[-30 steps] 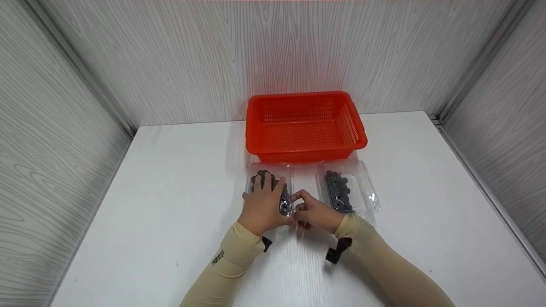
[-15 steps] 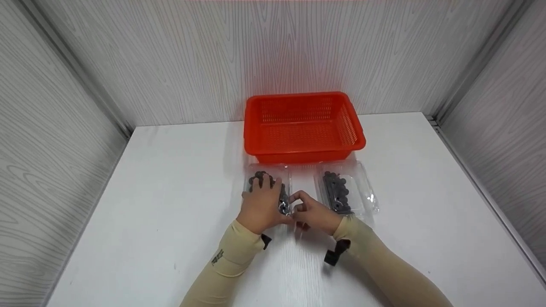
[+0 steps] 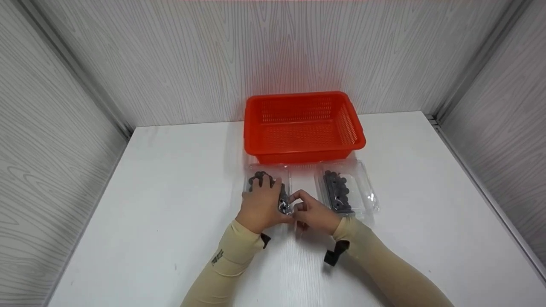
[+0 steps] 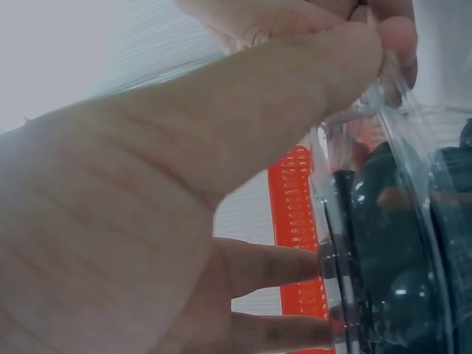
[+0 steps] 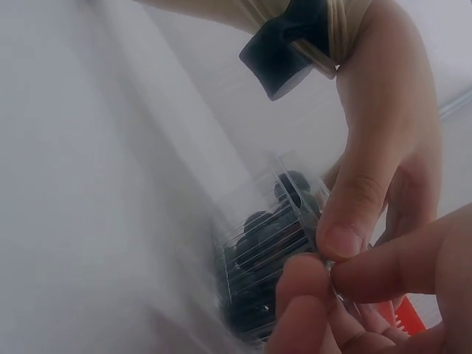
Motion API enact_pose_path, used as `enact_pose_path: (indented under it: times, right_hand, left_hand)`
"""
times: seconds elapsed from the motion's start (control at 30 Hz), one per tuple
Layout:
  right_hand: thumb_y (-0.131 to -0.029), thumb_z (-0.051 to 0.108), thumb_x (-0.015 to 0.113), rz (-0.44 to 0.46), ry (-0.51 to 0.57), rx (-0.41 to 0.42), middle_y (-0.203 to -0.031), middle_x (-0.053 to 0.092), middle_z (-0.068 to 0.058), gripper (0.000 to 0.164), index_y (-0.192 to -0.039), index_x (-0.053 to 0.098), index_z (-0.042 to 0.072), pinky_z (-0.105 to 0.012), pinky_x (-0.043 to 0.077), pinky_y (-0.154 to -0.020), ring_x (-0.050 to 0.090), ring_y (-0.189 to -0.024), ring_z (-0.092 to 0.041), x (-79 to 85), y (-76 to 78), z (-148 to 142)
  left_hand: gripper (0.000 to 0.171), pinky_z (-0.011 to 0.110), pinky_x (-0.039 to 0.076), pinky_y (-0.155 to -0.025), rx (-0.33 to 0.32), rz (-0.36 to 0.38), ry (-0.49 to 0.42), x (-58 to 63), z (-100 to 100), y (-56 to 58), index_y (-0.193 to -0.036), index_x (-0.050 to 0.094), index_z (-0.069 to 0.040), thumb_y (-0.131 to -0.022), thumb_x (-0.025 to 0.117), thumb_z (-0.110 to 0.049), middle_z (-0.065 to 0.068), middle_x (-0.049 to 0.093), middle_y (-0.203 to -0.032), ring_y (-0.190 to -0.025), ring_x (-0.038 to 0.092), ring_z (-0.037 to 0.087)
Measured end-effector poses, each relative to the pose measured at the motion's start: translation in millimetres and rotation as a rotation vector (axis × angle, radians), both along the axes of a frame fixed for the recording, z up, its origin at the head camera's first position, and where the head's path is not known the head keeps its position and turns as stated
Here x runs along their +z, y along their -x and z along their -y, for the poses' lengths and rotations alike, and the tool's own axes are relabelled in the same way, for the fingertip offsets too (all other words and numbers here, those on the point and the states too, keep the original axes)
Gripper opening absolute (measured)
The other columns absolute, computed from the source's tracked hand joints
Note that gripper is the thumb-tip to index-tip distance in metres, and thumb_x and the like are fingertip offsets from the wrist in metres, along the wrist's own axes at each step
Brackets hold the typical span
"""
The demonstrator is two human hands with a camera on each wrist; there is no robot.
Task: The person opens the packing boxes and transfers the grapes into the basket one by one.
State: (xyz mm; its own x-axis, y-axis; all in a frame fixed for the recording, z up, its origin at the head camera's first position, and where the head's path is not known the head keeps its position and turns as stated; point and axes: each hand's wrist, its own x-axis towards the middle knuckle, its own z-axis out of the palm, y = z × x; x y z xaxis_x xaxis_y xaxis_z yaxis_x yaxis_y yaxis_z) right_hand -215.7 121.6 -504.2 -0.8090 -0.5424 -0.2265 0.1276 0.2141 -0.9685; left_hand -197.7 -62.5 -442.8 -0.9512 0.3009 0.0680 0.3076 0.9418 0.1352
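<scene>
In the head view, a clear plastic clamshell box [image 3: 285,170] of dark grapes [image 3: 259,175] lies on the white table, mostly covered by my left hand [image 3: 261,207]. Its fingers spread over the top while the thumb holds the near right corner. My right hand [image 3: 315,214] pinches the box's edge at that same corner, index finger bent. Both hands' fingertips meet at the rim in the left wrist view, beside the grapes [image 4: 398,243]. From the right wrist, the left thumb [image 5: 345,240] presses the rim next to the right fingers [image 5: 306,276].
A second clear box [image 3: 357,198] with dark grapes [image 3: 337,192] stands just right of the hands. Behind both boxes is a red plastic basket [image 3: 305,157] with nothing in it. Wood-grain panels [image 3: 192,64] enclose the table [image 3: 170,192] at the back and sides.
</scene>
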Motion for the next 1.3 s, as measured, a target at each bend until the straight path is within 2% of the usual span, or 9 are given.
enact_pose_path:
  times: [0.17,0.43,0.73,0.93,1.07,1.3]
  right_hand:
    - [-0.092,-0.002,0.053,-0.02,-0.001,-0.001,-0.072,0.056,-0.004,0.035,-0.126,0.045,0.006,-0.03,0.048,-0.055,0.059,-0.056,-0.017,0.2,-0.7,0.4]
    - [-0.093,-0.001,0.053,-0.055,-0.038,0.039,-0.077,0.059,-0.004,0.036,-0.127,0.043,0.006,-0.033,0.057,-0.061,0.066,-0.064,-0.021,-4.2,-0.1,0.8]
    - [-0.095,-0.003,0.054,-0.094,-0.041,0.065,-0.077,0.06,-0.003,0.037,-0.13,0.043,0.001,-0.031,0.056,-0.06,0.064,-0.064,-0.019,-0.5,-0.7,-1.1]
    - [-0.092,-0.004,0.055,-0.038,-0.007,0.03,-0.074,0.058,-0.004,0.038,-0.127,0.042,0.004,-0.029,0.053,-0.059,0.06,-0.063,-0.017,-4.2,1.0,0.2]
    - [-0.09,-0.004,0.054,0.001,0.017,0.001,-0.074,0.056,-0.003,0.039,-0.125,0.041,0.004,-0.029,0.051,-0.06,0.057,-0.062,-0.015,-6.8,0.3,2.6]
    - [-0.088,-0.005,0.052,-0.002,0.041,-0.005,-0.071,0.052,-0.001,0.038,-0.123,0.041,0.004,-0.027,0.045,-0.056,0.051,-0.059,-0.014,-5.5,-0.8,4.7]
  left_hand:
    - [0.106,0.068,0.057,-0.077,-0.004,0.0,-0.001,0.4,0.8,-0.2,-0.146,0.053,-0.004,-0.067,0.089,-0.064,0.026,0.056,-0.134,-0.117,0.058,0.044]
    - [0.109,0.072,0.053,-0.083,0.005,0.075,-0.005,0.1,2.7,-0.1,-0.152,0.049,-0.007,-0.067,0.091,-0.06,0.026,0.052,-0.141,-0.125,0.053,0.046]
    - [0.107,0.071,0.054,-0.081,0.013,-0.019,0.008,-4.7,-0.2,-2.7,-0.147,0.053,-0.005,-0.065,0.092,-0.062,0.027,0.055,-0.139,-0.122,0.055,0.047]
    - [0.107,0.073,0.053,-0.081,0.004,-0.027,-0.018,-4.1,-1.2,-2.6,-0.146,0.053,-0.004,-0.064,0.094,-0.059,0.027,0.055,-0.136,-0.12,0.055,0.047]
    - [0.107,0.072,0.055,-0.078,-0.006,-0.04,-0.003,-4.4,-0.5,-2.5,-0.147,0.053,-0.004,-0.064,0.094,-0.059,0.027,0.057,-0.134,-0.118,0.058,0.047]
    - [0.107,0.07,0.056,-0.077,-0.01,-0.043,0.005,-5.9,0.7,-2.6,-0.147,0.053,-0.004,-0.065,0.092,-0.061,0.028,0.057,-0.134,-0.117,0.059,0.048]
